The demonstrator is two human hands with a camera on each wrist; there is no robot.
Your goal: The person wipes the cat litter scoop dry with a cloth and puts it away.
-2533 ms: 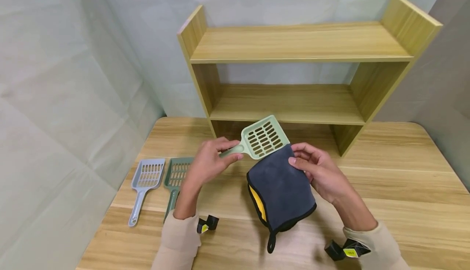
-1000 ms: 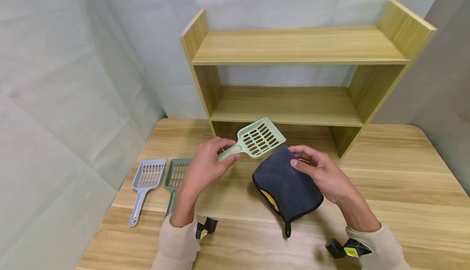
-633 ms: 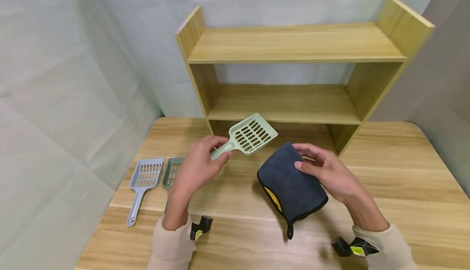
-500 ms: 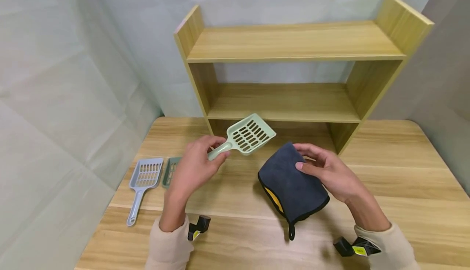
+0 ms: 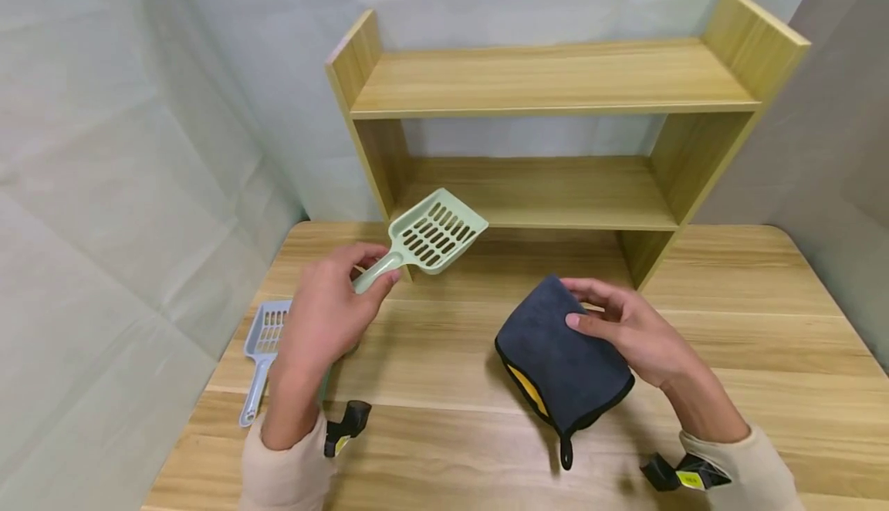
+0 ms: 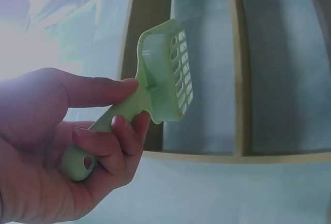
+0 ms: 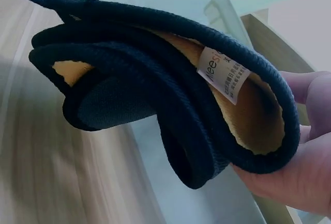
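Observation:
In the head view my left hand grips the handle of a pale green slotted litter scoop, its head up and to the right, above the table. The left wrist view shows thumb and fingers wrapped round that handle, with the holed end of the litter scoop poking out near the palm. My right hand pinches the upper right of a folded dark grey cloth with black edging, a yellow lining and a hanging loop. From the right wrist, the cloth shows its folded layers and a white label.
A pale blue-grey litter scoop lies on the wooden table at the left, partly behind my left arm. A dark green scoop there is almost wholly hidden by that arm. A wooden shelf unit stands at the back.
The pale green litter scoop has come away from the cloth's edge, moving left and slightly up with my left hand. My right hand and the cloth have shifted a little right.

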